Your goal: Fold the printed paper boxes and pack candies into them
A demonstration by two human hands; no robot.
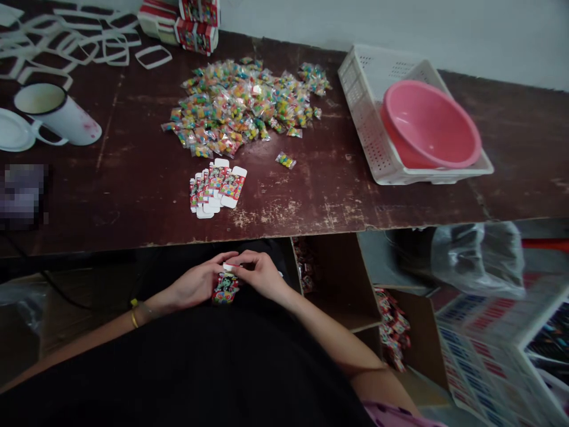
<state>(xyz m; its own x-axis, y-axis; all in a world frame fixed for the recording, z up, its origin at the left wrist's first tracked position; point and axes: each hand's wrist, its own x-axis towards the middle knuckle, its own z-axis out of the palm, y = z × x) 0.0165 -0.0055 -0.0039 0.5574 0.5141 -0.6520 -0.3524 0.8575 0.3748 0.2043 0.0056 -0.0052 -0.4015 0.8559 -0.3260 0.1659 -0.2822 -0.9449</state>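
Note:
Over my lap, below the table edge, my left hand (198, 283) is closed on the side of a small printed candy box (225, 289). The fingers of my right hand (262, 276) pinch the white flap at the top of the same box. Whether anything is inside the box I cannot tell. On the table ahead lies a fanned stack of flattened candy boxes (217, 187), red with white flaps. One candy packet (285, 160) lies apart, to the right of the stack. Behind them spreads a large heap of clear candy packets (249, 107) with colourful pieces.
A white basket (362, 118) holding a pink basin (431, 124) stands at the right. An enamel mug (73, 118) and white frames (153, 56) are at the left. Bundled boxes (195, 35) stand behind. Below the table, cartons (342, 279) hold small red packs.

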